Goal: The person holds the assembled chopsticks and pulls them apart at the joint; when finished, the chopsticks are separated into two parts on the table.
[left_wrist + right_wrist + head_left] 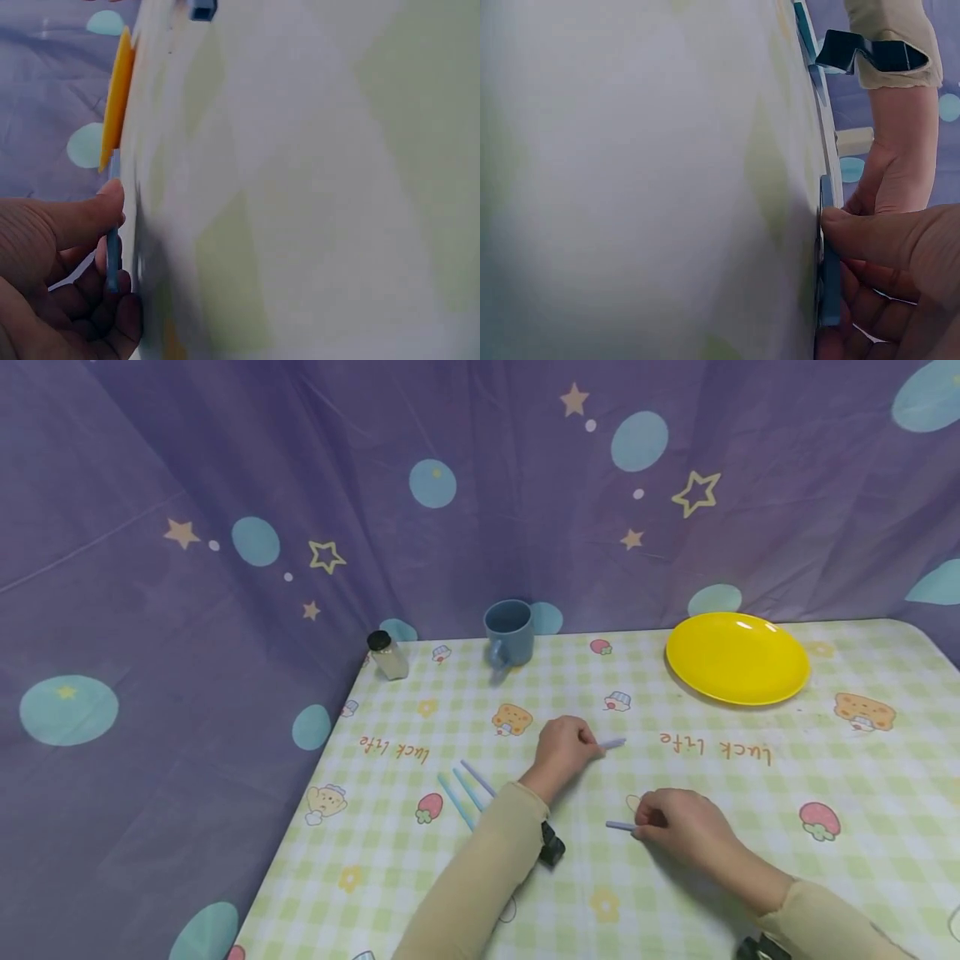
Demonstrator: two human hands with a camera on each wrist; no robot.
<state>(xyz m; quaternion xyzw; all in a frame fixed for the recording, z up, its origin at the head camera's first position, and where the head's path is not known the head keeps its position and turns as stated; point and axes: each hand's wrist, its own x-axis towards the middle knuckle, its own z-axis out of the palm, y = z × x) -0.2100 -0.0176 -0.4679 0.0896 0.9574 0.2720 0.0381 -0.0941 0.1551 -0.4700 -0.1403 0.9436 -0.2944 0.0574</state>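
Between thumb and fingers, my left hand (564,752) pinches a thin purple stick (614,743) just over the checked tablecloth. In the left wrist view the same stick (112,259) looks blue-grey and runs past the thumb. Nearer the front, my right hand (686,827) pinches a second purple stick (619,826), its free end pointing left. The right wrist view shows that stick (830,289) held low beside the cloth. Left of my left forearm lie a light blue stick (456,800), a blue stick (468,787) and a purple stick (477,777), partly hidden by the sleeve.
A yellow plate (738,660) lies at the back right. Near the back edge stands a blue mug (512,635), with a black-capped jar (388,657) at the back left corner. A purple patterned curtain (480,543) hangs behind the table.
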